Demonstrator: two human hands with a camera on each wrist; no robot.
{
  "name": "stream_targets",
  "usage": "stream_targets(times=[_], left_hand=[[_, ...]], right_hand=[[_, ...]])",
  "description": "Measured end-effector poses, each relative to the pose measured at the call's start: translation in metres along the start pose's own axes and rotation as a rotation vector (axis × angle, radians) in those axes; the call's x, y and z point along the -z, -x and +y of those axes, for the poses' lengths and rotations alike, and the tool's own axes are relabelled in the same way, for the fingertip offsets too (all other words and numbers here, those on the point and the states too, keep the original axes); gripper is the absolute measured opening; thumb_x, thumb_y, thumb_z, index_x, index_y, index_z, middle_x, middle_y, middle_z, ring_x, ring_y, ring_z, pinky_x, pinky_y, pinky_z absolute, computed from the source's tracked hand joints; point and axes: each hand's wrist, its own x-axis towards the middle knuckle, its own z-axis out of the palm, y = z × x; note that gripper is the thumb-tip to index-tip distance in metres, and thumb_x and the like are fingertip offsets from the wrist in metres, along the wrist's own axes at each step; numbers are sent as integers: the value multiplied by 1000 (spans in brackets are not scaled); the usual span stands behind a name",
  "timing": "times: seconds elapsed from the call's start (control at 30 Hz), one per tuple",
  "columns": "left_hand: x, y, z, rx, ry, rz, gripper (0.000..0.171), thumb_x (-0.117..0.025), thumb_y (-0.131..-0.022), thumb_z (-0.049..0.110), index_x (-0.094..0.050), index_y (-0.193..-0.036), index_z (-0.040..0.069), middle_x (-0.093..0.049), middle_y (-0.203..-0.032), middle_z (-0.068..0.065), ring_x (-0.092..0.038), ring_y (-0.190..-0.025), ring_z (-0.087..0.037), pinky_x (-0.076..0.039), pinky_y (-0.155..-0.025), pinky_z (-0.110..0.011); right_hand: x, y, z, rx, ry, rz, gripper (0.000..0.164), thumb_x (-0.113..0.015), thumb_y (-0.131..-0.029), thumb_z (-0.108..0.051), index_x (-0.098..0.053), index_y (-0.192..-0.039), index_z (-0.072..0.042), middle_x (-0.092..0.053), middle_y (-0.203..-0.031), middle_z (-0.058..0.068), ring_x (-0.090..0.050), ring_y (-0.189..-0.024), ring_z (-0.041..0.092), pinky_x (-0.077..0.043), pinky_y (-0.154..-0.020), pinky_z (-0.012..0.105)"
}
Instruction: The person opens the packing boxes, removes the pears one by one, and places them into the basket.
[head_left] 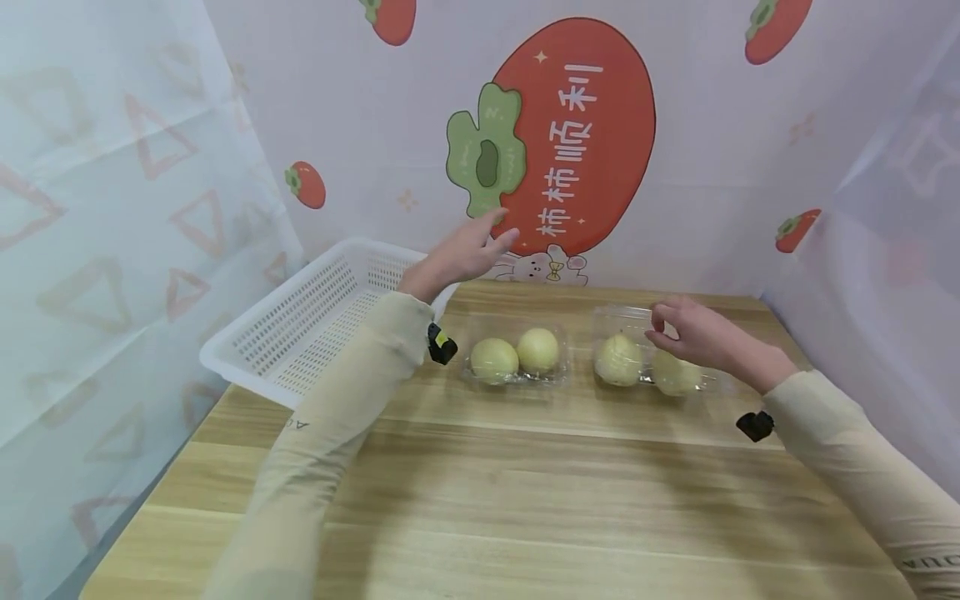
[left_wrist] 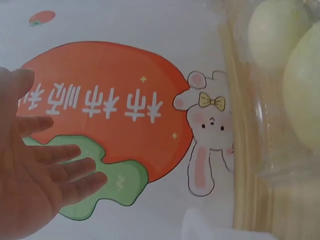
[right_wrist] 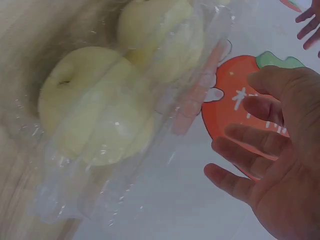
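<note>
Two clear plastic boxes stand on the wooden table, each with two round, pale yellow fruits that look like pears or apples. My left hand [head_left: 467, 248] is raised above and behind the left box [head_left: 561, 367], holding nothing; its fingers are spread in the left wrist view. Over the right-hand end of the right box [head_left: 643, 315] hovers my right hand [head_left: 701, 333], with loosely bent fingers and nothing between them. In the right wrist view, the fruits [right_wrist: 95, 107] show through shiny, clear plastic, apart from that hand. The hand partly covers the right box in the head view.
A white perforated plastic basket [head_left: 262, 337] stands at the table's left, partly behind my left arm. Printed cloth hangs at the back [head_left: 712, 167] and both sides. Bare wooden table top [head_left: 525, 500] lies in front of the boxes.
</note>
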Motion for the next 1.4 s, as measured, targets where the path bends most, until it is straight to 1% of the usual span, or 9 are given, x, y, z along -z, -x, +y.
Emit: stream_targets(times=[0.3, 0.4, 0.53, 0.7, 0.77, 0.97, 1.13, 1.23, 1.4], left_hand=[[-27, 4, -1, -20, 104, -12, 69, -34, -104, 51, -16, -157, 12, -33, -159, -14, -38, -144, -30, -30, -121, -44], [-34, 7, 0, -29, 134, -7, 67, -35, -104, 50, -19, -157, 11, -31, -160, -13, -32, -147, -29, -27, -122, -44], [-44, 12, 3, -20, 214, -13, 64, -36, -104, 49, -22, -156, 15, -31, -160, -11, -33, -147, -28, -30, -120, -44], [-63, 19, 10, -35, 356, -36, 60, -39, -103, 48, -26, -155, 21, -36, -157, -11, -40, -143, -29, -37, -116, -44], [-71, 21, 13, -52, 373, -40, 60, -40, -103, 48, -26, -155, 21, -38, -156, -9, -41, -143, -27, -37, -116, -43], [-94, 28, 22, -30, 404, -82, 61, -40, -103, 49, -26, -155, 20, -37, -157, -8, -41, -143, -25, -36, -117, -42], [-117, 29, 27, -48, 303, -109, 63, -40, -103, 51, -26, -155, 20, -33, -160, -7, -42, -142, -28, -38, -115, -44], [-129, 30, 30, -61, 245, -120, 63, -41, -103, 49, -25, -155, 18, -33, -160, -7, -42, -142, -29, -40, -114, -44], [-146, 33, 35, -44, 343, -133, 61, -46, -103, 41, -24, -155, 17, -32, -160, -12, -44, -141, -27, -42, -113, -43]], right_hand=[[0, 11, -4, -46, 5, -63, 11, -70, -89, -12, -61, -82, -12, -60, -78, 0, -50, -66, 13, -43, -58, 29], [-1, 16, -7, -24, 8, -49, 13, -72, -86, -12, -61, -80, -13, -68, -94, 10, -62, -79, 25, -50, -65, 37], [-3, 22, -10, 15, 12, -10, 19, -76, -82, -12, -57, -77, -15, -69, -113, 20, -66, -96, 40, -52, -71, 46], [-7, 25, -12, 105, 28, 43, 25, -80, -76, -13, -55, -73, -15, -70, -110, 18, -67, -98, 41, -53, -78, 53], [-9, 26, -13, 136, 37, 62, 27, -81, -73, -13, -54, -71, -15, -70, -108, 18, -67, -96, 41, -53, -79, 54], [-11, 31, -18, 149, 68, 56, 33, -83, -71, -16, -51, -68, -15, -70, -105, 17, -66, -94, 37, -54, -73, 47], [-11, 37, -23, 67, 111, -17, 31, -82, -76, -20, -52, -69, -16, -69, -111, 18, -66, -94, 35, -48, -55, 34], [-12, 40, -24, 39, 130, -47, 30, -81, -77, -21, -52, -70, -15, -69, -113, 18, -66, -92, 34, -43, -51, 29], [-14, 42, -26, 19, 135, -67, 26, -81, -78, -22, -56, -73, -15, -69, -114, 17, -66, -93, 32, -47, -53, 32]])
